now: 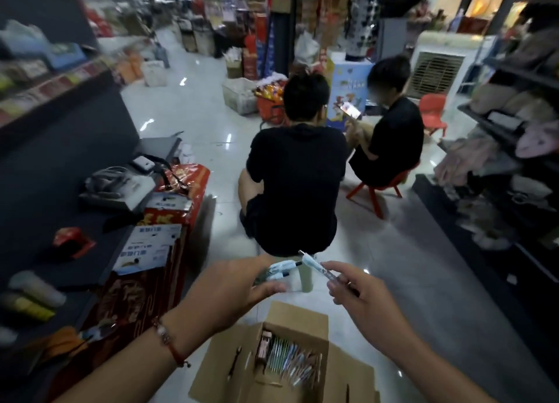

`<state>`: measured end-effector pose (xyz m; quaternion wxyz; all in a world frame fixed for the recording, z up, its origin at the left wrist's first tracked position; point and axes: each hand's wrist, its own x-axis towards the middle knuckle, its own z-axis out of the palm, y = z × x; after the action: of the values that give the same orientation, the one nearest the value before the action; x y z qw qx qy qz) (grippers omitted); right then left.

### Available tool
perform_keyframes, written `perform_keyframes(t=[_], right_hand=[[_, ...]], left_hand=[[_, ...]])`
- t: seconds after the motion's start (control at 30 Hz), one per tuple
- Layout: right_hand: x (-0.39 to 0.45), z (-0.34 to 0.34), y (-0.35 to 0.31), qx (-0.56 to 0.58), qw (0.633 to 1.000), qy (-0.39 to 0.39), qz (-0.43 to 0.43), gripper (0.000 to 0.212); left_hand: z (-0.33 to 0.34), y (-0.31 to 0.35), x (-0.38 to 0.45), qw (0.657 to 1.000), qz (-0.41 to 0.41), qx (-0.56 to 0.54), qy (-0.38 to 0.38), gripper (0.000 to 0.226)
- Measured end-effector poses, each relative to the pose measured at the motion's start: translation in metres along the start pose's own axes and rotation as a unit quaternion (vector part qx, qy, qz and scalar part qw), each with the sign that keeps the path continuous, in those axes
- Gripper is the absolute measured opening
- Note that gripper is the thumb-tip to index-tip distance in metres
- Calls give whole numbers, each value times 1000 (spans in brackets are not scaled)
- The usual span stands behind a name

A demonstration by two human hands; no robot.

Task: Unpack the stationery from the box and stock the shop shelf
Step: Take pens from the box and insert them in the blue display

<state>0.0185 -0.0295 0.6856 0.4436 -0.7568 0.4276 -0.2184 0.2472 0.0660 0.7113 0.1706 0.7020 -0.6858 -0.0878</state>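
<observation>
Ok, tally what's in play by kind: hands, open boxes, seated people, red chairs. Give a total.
Hands: 2, the left hand and the right hand, each holding pens
Open boxes: 1, the box with pens inside
Seated people: 2, one person with back turned, another person on a chair
Red chairs: 2, one chair occupied, one chair free
Total: 7

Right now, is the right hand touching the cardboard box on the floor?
Apart. The head view shows the right hand pinching a pen well above the open cardboard box, with bare floor visible between them.
</observation>
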Motion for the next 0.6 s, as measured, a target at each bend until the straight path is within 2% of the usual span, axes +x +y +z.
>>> perform_keyframes(t=[0.07, 0.13, 0.3, 0.4, 0.5, 0.6], right_hand=[[-3, -18, 6, -44, 998, -34, -40, 35], [-5, -32, 9, -73, 993, -65, -69, 28], [2, -39, -15, -100, 977, -134, -132, 21], [4, -17, -47, -114, 961, -179, -177, 12], [-2, 20, -89, -99, 941, -232, -226, 10], [-19, 64, -137, -57, 918, -303, -248, 19]], left_hand=[[-2, 16, -12, 998, -34, 55, -5, 44], [-3, 29, -25, 993, -71, 93, -20, 45], [-5, 41, -71, 981, -160, 108, -2, 38], [-12, 41, -109, 973, -206, 96, 41, 29], [-28, 38, -156, 956, -216, 155, 125, 41], [-50, 31, -216, 932, -251, 190, 179, 52]])
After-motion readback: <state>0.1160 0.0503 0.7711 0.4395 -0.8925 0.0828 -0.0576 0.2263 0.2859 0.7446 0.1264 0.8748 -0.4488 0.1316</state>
